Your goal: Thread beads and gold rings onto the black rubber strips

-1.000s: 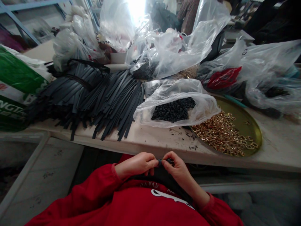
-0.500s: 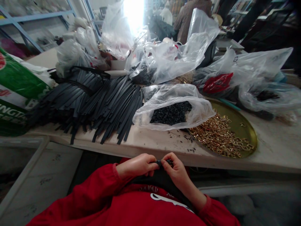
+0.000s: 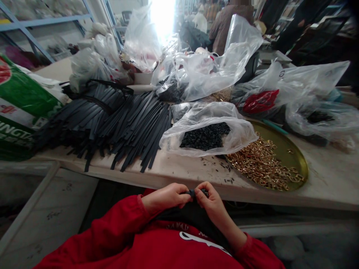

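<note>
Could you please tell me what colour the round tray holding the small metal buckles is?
The round tray is brassy gold, like the buckles; the head view shows it.

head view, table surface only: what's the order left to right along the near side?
Green printed sack → pile of black strips → clear bag of small black pieces → round brass tray with gold metal bits. In front of the table, both hands pinch a small black piece: left hand, right hand.

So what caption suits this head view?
Both hands, left hand and right hand, pinch a small black strap piece below the table.
</note>
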`<move>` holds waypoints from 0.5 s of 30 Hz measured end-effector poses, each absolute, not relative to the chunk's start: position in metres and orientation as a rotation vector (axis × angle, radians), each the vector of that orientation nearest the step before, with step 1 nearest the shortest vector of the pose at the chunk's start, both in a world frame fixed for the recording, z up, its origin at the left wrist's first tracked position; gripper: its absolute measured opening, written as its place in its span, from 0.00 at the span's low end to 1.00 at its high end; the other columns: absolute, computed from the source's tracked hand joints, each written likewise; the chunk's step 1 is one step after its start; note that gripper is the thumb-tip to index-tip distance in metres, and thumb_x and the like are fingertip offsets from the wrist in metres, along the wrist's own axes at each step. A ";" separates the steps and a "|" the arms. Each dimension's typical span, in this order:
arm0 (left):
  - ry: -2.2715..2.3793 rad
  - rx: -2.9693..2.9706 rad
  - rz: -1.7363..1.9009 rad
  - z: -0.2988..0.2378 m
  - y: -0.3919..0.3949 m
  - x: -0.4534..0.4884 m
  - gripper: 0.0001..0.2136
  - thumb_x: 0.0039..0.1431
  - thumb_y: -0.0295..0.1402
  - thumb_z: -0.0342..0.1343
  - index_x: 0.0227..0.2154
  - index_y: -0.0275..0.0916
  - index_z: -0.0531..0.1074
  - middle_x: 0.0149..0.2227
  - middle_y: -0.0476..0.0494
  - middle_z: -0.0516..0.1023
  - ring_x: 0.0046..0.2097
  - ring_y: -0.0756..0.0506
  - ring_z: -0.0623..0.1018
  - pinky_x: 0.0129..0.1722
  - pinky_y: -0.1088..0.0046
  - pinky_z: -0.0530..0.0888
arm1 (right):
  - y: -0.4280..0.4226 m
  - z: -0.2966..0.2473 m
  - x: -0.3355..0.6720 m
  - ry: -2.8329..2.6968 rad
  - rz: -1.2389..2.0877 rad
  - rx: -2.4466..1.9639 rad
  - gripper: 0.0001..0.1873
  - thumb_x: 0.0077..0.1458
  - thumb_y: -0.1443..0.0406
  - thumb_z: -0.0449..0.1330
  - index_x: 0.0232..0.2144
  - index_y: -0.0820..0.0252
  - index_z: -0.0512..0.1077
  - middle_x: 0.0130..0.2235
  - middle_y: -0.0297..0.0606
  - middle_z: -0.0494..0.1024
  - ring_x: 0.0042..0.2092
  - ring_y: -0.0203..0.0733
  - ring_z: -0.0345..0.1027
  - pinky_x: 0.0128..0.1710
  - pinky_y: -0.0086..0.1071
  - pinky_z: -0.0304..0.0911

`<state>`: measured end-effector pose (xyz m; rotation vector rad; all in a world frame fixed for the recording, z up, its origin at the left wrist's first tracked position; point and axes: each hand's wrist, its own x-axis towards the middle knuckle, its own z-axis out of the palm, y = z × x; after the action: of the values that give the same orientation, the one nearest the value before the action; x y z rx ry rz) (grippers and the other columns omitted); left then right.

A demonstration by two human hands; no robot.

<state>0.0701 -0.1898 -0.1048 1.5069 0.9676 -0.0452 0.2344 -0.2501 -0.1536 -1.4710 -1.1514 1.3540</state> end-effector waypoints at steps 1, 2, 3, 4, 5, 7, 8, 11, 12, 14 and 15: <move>0.988 1.491 -0.040 -0.107 -0.190 0.070 0.13 0.52 0.41 0.47 0.24 0.36 0.65 0.18 0.55 0.62 0.21 0.54 0.61 0.18 0.79 0.56 | -0.250 -0.155 0.233 -1.134 1.379 -1.462 0.16 0.52 0.52 0.54 0.28 0.59 0.60 0.18 0.25 0.60 0.20 0.30 0.53 0.19 0.25 0.50; 1.008 1.481 -0.038 -0.109 -0.191 0.070 0.13 0.51 0.42 0.47 0.23 0.36 0.65 0.18 0.55 0.61 0.21 0.54 0.60 0.18 0.78 0.55 | -0.250 -0.156 0.232 -1.129 1.388 -1.458 0.16 0.52 0.52 0.54 0.28 0.59 0.59 0.18 0.25 0.60 0.20 0.30 0.53 0.19 0.25 0.50; 1.030 1.484 -0.034 -0.111 -0.192 0.070 0.14 0.51 0.42 0.48 0.22 0.36 0.65 0.18 0.55 0.60 0.21 0.54 0.59 0.18 0.78 0.54 | -0.251 -0.156 0.232 -1.131 1.388 -1.459 0.16 0.51 0.52 0.54 0.28 0.59 0.59 0.19 0.25 0.60 0.20 0.30 0.53 0.19 0.25 0.50; 1.052 1.504 -0.030 -0.113 -0.193 0.071 0.13 0.50 0.42 0.48 0.22 0.36 0.64 0.18 0.55 0.60 0.21 0.54 0.59 0.18 0.78 0.53 | -0.251 -0.157 0.231 -1.135 1.387 -1.464 0.16 0.51 0.52 0.54 0.28 0.59 0.59 0.19 0.25 0.60 0.20 0.30 0.53 0.20 0.25 0.50; 1.066 1.541 -0.029 -0.114 -0.193 0.071 0.13 0.50 0.42 0.48 0.21 0.36 0.64 0.18 0.55 0.60 0.21 0.54 0.59 0.18 0.78 0.52 | -0.252 -0.157 0.232 -1.137 1.391 -1.470 0.16 0.51 0.52 0.54 0.28 0.59 0.59 0.19 0.25 0.60 0.20 0.30 0.53 0.19 0.24 0.50; 1.074 1.632 -0.043 -0.113 -0.193 0.071 0.13 0.50 0.41 0.48 0.20 0.35 0.65 0.18 0.55 0.60 0.22 0.53 0.59 0.19 0.77 0.52 | -0.252 -0.157 0.233 -1.139 1.419 -1.467 0.17 0.52 0.51 0.54 0.28 0.59 0.59 0.19 0.25 0.59 0.20 0.30 0.53 0.19 0.24 0.50; 1.070 1.666 -0.058 -0.112 -0.192 0.070 0.13 0.50 0.41 0.47 0.21 0.35 0.65 0.18 0.54 0.61 0.22 0.53 0.60 0.19 0.77 0.53 | -0.252 -0.157 0.235 -1.147 1.437 -1.454 0.17 0.53 0.51 0.52 0.28 0.59 0.59 0.19 0.25 0.60 0.20 0.30 0.53 0.19 0.24 0.50; 1.015 1.671 -0.113 -0.103 -0.189 0.068 0.14 0.52 0.41 0.46 0.23 0.35 0.67 0.19 0.53 0.65 0.22 0.52 0.63 0.20 0.78 0.56 | -0.252 -0.156 0.239 -1.230 1.431 -1.415 0.16 0.56 0.52 0.48 0.29 0.59 0.59 0.20 0.27 0.61 0.21 0.31 0.54 0.20 0.25 0.51; 0.999 1.659 -0.120 -0.100 -0.188 0.067 0.14 0.53 0.42 0.45 0.24 0.36 0.68 0.20 0.53 0.66 0.22 0.52 0.64 0.20 0.78 0.57 | -0.253 -0.155 0.241 -1.283 1.399 -1.416 0.15 0.57 0.53 0.47 0.30 0.59 0.60 0.21 0.28 0.62 0.22 0.31 0.55 0.21 0.26 0.52; 0.987 1.654 -0.120 -0.096 -0.189 0.067 0.15 0.54 0.42 0.43 0.23 0.36 0.67 0.19 0.52 0.67 0.21 0.52 0.65 0.19 0.78 0.58 | -0.253 -0.153 0.242 -1.405 1.309 -1.434 0.14 0.58 0.55 0.47 0.30 0.59 0.61 0.22 0.30 0.63 0.23 0.32 0.56 0.22 0.26 0.53; 0.988 1.670 -0.113 -0.096 -0.190 0.068 0.16 0.55 0.42 0.43 0.22 0.36 0.67 0.19 0.52 0.67 0.21 0.52 0.65 0.19 0.78 0.58 | -0.254 -0.152 0.242 -1.467 1.256 -1.443 0.13 0.58 0.56 0.47 0.29 0.59 0.61 0.23 0.31 0.64 0.25 0.33 0.58 0.24 0.27 0.54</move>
<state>0.0680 -0.1904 -0.0959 1.6695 0.9876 -0.1131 0.2425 -0.2536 -0.1516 -1.4429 -1.4669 1.2559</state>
